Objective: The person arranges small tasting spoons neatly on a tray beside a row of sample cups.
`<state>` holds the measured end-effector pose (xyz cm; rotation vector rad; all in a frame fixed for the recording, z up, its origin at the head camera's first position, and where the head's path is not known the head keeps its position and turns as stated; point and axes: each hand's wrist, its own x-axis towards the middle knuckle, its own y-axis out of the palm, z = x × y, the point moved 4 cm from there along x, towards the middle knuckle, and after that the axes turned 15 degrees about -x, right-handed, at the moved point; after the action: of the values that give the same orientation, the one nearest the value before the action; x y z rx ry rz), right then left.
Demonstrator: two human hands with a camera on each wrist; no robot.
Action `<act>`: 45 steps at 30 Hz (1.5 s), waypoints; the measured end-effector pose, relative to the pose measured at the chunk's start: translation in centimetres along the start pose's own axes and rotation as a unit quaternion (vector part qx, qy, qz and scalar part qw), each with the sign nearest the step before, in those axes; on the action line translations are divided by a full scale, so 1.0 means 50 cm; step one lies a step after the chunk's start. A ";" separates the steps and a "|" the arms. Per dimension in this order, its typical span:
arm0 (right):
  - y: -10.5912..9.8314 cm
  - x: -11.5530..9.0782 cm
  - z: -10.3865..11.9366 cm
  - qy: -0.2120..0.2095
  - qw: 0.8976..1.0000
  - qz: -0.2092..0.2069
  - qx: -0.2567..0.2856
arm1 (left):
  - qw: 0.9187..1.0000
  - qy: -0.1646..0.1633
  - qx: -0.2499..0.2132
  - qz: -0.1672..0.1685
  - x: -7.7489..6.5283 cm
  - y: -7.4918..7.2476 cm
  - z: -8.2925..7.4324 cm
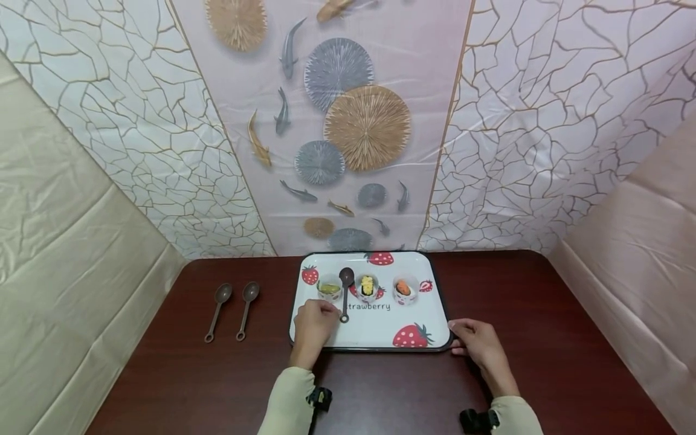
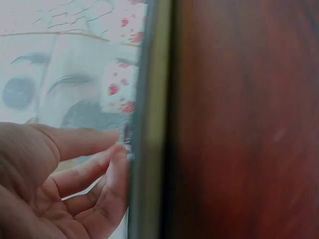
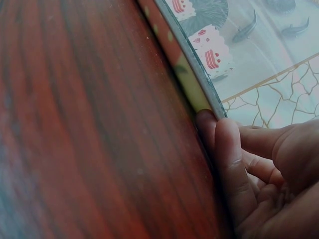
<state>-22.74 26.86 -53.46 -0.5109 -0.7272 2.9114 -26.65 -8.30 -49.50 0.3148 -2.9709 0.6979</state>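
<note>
At the far middle of a red-brown table, a dark spoon sits over a white tray, between the left cup and the middle cup, as I follow remotely through the head camera. The left hand is at the spoon's near end, thumb and fingertip brought together; I cannot tell whether they pinch the handle or stop just beside it. The right hand is clamped on the tray at its near right corner, thumb above, fingers beneath.

Handling the spoon well, I judge, calls for a light pinch by the ring end, the bowl kept clear of both cups, and a release without sideways drag. I would have the right hand merely steady the tray, since a lift could slide the cups.

The spoon shows a deep brown bowl at its far end and a slim handle ending in a ring. Two more spoons of similar shape lie left. The right cup stands apart, its filling orange.
</note>
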 end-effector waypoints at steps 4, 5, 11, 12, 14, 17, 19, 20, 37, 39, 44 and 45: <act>0.002 -0.002 0.000 -0.007 1.000 0.002 0.002 | 1.000 -0.012 -0.024 0.005 -0.004 -0.041 -0.010; 0.002 -0.002 0.001 -0.008 1.000 0.001 0.002 | 0.999 -0.016 -0.035 0.010 -0.005 -0.052 -0.012; 0.003 -0.002 -0.001 -0.006 1.000 0.000 -0.004 | 0.995 -0.034 -0.088 0.015 -0.010 -0.125 -0.016; 0.002 -0.003 -0.001 -0.006 1.000 0.000 -0.005 | 0.994 -0.039 -0.098 0.014 -0.010 -0.136 -0.015; 0.002 -0.003 -0.003 -0.005 1.000 -0.001 -0.006 | 0.991 -0.046 -0.124 0.011 -0.011 -0.156 -0.011; 0.002 -0.003 -0.005 -0.009 1.000 -0.002 -0.006 | 0.986 -0.056 -0.157 0.007 -0.011 -0.186 -0.001; 0.003 -0.004 -0.006 -0.011 1.000 -0.001 -0.007 | 0.984 -0.059 -0.169 0.005 -0.013 -0.206 0.006; 0.004 -0.004 -0.006 -0.012 1.000 -0.001 -0.007 | 0.984 -0.061 -0.170 0.003 -0.014 -0.217 0.010; -0.001 0.003 0.000 -0.011 1.000 -0.008 -0.018 | 0.995 -0.091 -0.042 0.023 -0.020 -0.321 0.114; -0.001 0.004 -0.001 -0.008 1.000 -0.006 -0.022 | 0.995 -0.095 -0.022 0.028 -0.020 -0.329 0.124; 0.002 0.001 0.000 -0.006 1.000 -0.007 -0.026 | 0.995 -0.094 0.012 0.020 -0.016 -0.352 0.147; 0.003 0.000 0.000 -0.007 1.000 -0.007 -0.026 | 0.995 -0.097 0.014 0.015 -0.014 -0.356 0.152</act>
<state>-22.77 26.71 -53.54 -0.4889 -0.8072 2.8917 -22.30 -27.15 -48.66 0.3591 -3.1567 0.7530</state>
